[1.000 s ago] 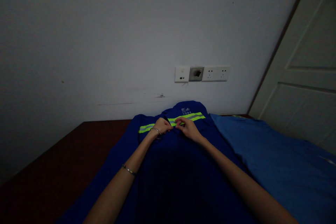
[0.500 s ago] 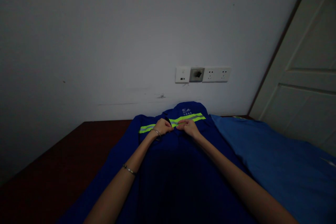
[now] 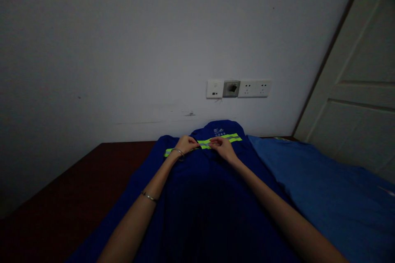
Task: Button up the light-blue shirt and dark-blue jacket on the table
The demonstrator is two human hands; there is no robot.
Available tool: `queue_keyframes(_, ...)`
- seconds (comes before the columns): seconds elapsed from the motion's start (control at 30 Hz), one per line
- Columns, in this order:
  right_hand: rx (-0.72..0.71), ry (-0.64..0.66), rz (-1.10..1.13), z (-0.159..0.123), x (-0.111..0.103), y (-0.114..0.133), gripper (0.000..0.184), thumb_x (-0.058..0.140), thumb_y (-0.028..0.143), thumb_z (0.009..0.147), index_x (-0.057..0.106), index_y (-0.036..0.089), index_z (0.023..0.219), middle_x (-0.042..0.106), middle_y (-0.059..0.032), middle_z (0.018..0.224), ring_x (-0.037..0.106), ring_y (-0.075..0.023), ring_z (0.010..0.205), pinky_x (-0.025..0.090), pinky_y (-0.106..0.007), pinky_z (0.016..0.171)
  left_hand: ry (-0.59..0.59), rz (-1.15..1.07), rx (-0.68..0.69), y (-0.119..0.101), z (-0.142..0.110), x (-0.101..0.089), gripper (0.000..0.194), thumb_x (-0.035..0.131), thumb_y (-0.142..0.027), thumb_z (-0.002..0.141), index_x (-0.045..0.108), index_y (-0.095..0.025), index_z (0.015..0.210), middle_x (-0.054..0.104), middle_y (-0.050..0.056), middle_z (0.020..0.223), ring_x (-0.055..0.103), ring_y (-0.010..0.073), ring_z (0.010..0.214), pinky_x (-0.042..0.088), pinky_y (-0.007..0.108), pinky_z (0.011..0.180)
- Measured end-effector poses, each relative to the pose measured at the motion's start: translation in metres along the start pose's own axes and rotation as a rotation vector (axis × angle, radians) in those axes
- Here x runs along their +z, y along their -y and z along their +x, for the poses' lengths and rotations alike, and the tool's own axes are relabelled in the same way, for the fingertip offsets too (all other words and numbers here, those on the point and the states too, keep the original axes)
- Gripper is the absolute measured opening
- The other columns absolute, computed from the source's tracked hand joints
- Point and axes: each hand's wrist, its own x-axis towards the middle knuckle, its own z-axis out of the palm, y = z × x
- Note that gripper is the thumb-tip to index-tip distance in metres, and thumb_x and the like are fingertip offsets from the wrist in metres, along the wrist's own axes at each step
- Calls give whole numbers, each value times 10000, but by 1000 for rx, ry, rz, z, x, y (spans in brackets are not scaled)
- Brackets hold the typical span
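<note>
A dark blue work jacket (image 3: 191, 181) with a yellow-green and grey reflective strip (image 3: 204, 144) lies spread out, its collar end towards the wall. White print shows on its upper right chest. My left hand (image 3: 186, 144), with a bangle at the wrist, pinches the jacket's front edge at the strip. Just to the right, my right hand (image 3: 223, 148) has its fingertips pressed together on the strip, closed on the cloth there. A small gap with strip showing lies between the hands. Dim light hides the lower front of the jacket.
A lighter blue garment (image 3: 311, 181) lies at the right, touching the jacket. Beneath is a dark red-brown wooden surface (image 3: 92, 185). Behind it rises a pale wall with a row of sockets (image 3: 254, 88). A panelled door (image 3: 364, 90) stands at the right.
My left hand has moved slightly left and up, away from the right hand, so more of the strip shows between them. My right hand has shifted only a little.
</note>
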Motion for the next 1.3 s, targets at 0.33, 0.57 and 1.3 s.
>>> queue_keyframes(0.33,-338,170,-303,-32,19,49,147,528,184,734,645,143,813,660,-44,755,592,-148,706,442,-244,662,46,48,-73,15,-39,-31,202,610,-281,680,655,-84,676,563,-4,533,472,74,463,349,171,452)
queue_keyframes(0.57,-570,594,-736,-48,84,52,246,504,133,742,645,153,943,643,-94,962,567,-196,935,410,-262,778,364,314,85,34,-97,-44,189,565,-267,721,673,-115,686,636,10,619,526,88,549,357,163,513)
queue_keyframes(1.3,-330,497,-465,-13,126,23,271,462,124,757,690,128,902,698,-81,830,634,-178,755,454,-254,703,160,896,-287,94,-97,-150,76,671,-257,542,635,-193,523,637,39,624,603,180,693,421,231,664)
